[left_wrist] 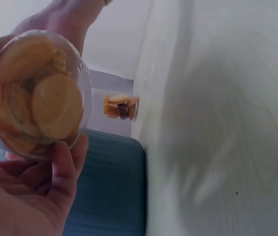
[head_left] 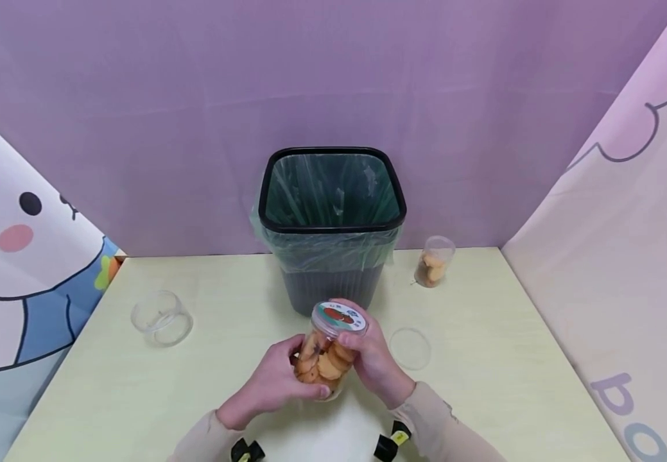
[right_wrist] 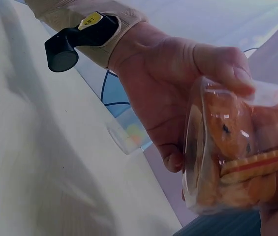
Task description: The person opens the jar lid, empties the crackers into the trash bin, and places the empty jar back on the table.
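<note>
A clear plastic jar of cookies (head_left: 329, 359) with a printed lid (head_left: 341, 317) is held tilted above the table, in front of the bin. Around the jar's lower part, my left hand (head_left: 278, 375) grips with thumb and fingers. My right hand (head_left: 376, 356) holds the upper part near the lid, its thumb on the near side. The lid is on the jar. In the left wrist view the jar's round base (left_wrist: 38, 93) faces the camera, with cookies behind it. A sandwich cookie (right_wrist: 253, 166) shows through the wall in the right wrist view.
A dark bin (head_left: 333, 282) with a green liner stands at the table's back. To its right is a small clear cup (head_left: 435, 262) with cookies inside. An empty clear container (head_left: 162, 318) stands at left; a clear round lid (head_left: 410, 348) lies right of my hands.
</note>
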`<state>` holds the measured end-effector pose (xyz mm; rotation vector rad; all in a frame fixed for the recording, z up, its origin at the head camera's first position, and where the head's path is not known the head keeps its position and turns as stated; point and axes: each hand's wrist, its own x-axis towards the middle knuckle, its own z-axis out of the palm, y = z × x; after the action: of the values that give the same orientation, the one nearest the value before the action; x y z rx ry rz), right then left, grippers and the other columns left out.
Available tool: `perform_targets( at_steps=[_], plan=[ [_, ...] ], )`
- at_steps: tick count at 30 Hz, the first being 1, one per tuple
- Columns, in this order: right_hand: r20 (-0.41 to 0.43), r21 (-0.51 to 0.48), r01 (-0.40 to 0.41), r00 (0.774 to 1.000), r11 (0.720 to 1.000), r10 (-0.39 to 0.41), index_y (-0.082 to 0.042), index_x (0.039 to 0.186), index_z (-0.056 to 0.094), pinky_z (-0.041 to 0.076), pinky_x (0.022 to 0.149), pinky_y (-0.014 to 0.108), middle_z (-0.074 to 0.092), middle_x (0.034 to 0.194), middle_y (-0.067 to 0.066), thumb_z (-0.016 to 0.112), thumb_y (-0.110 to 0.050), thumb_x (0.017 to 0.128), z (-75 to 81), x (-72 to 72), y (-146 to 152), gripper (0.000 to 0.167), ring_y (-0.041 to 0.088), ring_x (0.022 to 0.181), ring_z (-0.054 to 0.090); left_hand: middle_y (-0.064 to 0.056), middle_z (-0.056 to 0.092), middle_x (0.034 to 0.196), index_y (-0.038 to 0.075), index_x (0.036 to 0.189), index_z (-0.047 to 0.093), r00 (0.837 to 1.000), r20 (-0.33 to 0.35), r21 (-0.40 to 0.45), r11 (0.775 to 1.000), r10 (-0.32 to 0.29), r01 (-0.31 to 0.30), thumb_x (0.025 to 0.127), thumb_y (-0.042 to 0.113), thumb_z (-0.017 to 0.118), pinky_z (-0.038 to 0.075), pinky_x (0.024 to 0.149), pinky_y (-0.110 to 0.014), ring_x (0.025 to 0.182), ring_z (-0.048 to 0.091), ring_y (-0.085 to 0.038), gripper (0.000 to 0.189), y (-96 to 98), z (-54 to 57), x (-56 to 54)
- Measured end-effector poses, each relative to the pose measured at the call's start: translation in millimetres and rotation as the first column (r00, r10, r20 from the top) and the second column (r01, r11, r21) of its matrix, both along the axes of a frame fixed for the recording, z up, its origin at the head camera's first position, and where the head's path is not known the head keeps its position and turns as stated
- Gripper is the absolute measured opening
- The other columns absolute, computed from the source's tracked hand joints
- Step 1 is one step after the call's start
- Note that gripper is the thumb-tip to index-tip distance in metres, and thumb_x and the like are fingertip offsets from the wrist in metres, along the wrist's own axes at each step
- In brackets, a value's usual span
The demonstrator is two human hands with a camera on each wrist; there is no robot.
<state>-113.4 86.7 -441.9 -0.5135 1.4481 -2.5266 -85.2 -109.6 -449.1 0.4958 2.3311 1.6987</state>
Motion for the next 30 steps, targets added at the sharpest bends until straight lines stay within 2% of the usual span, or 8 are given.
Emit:
perform_targets(
  at_steps=[4,8,14,17,20,23,27,30],
  plan=[
    [-0.081,-0.084,-0.161,0.985,0.983,0.154,-0.006,0.133,0.056,0.046,0.1,0.03,0.065,0.128,0.013,0.073,-0.026,0.083,-0.6,-3.5,3,0.056,0.022,0.117,0.061,-0.005,0.069,0.106,-0.001,0.122,0.062,0.991,0.031,0.112,0.986,-0.127,0.123,0.07,0.017,0.088,0.054,0.082,-0.03,0.093,0.065,-0.019,0.061,-2.5,-0.1,-0.6],
    [-0.156,-0.134,-0.343,0.934,0.93,0.322,-0.007,0.138,0.052,0.04,0.107,0.034,0.058,0.137,0.018,0.071,-0.033,0.086,0.2,-8.5,7,0.062,0.028,0.128,0.054,-0.006,0.069,0.111,-0.001,0.124,0.062,0.974,0.046,0.18,0.961,-0.222,0.21,0.072,0.016,0.086,0.052,0.088,-0.031,0.098,0.065,-0.022,0.059,-4.2,1.2,-1.2],
    [-0.225,-0.094,-0.477,0.865,0.874,0.449,-0.008,0.145,0.046,0.034,0.111,0.04,0.055,0.14,0.015,0.068,-0.038,0.088,1.0,-16.1,12,0.068,0.026,0.13,0.05,-0.006,0.07,0.113,0.0,0.127,0.061,0.956,0.045,0.216,0.938,-0.289,0.273,0.075,0.019,0.086,0.051,0.09,-0.032,0.101,0.065,-0.021,0.06,-4.3,0.4,-2.5],
    [-0.21,-0.099,-0.506,0.852,0.857,0.479,-0.007,0.147,0.043,0.033,0.113,0.04,0.053,0.143,0.015,0.07,-0.038,0.088,-0.7,-19.3,15,0.072,0.026,0.133,0.048,-0.008,0.069,0.113,-0.003,0.128,0.058,0.956,0.055,0.24,0.933,-0.289,0.269,0.076,0.019,0.086,0.053,0.089,-0.032,0.1,0.066,-0.021,0.063,-3.5,-1.2,-2.0],
    [-0.178,-0.102,-0.492,0.864,0.865,0.471,-0.005,0.149,0.039,0.031,0.114,0.04,0.051,0.146,0.014,0.072,-0.038,0.088,-3.0,-20.8,17,0.077,0.026,0.134,0.046,-0.011,0.068,0.115,-0.005,0.13,0.056,0.96,0.062,0.248,0.936,-0.273,0.25,0.076,0.016,0.085,0.055,0.087,-0.034,0.1,0.067,-0.023,0.065,-2.3,-2.5,-1.2],
    [-0.124,-0.091,-0.432,0.899,0.897,0.42,-0.003,0.15,0.038,0.032,0.113,0.039,0.051,0.146,0.012,0.074,-0.039,0.088,-4.9,-20.4,19,0.08,0.023,0.132,0.048,-0.012,0.068,0.115,-0.003,0.13,0.056,0.972,0.063,0.225,0.952,-0.226,0.207,0.074,0.013,0.085,0.056,0.085,-0.036,0.099,0.067,-0.023,0.065,-1.0,-3.7,-0.7],
    [-0.048,-0.073,-0.321,0.947,0.944,0.319,-0.003,0.15,0.037,0.034,0.111,0.036,0.054,0.144,0.004,0.077,-0.038,0.086,-5.5,-18.0,22,0.083,0.019,0.128,0.051,-0.012,0.065,0.116,0.001,0.13,0.057,0.988,0.09,0.175,0.979,-0.122,0.105,0.073,0.013,0.087,0.056,0.084,-0.034,0.1,0.065,-0.023,0.065,2.0,-4.3,-0.1],
    [-0.017,-0.043,-0.234,0.972,0.971,0.234,0.001,0.151,0.033,0.035,0.11,0.034,0.056,0.14,0.001,0.077,-0.036,0.086,-4.0,-14.9,21,0.087,0.017,0.128,0.051,-0.012,0.063,0.117,0.004,0.13,0.058,0.994,0.103,0.142,0.99,-0.027,0.012,0.072,0.016,0.089,0.056,0.084,-0.032,0.102,0.064,-0.024,0.067,5.7,-4.8,-0.4]
  ],
)
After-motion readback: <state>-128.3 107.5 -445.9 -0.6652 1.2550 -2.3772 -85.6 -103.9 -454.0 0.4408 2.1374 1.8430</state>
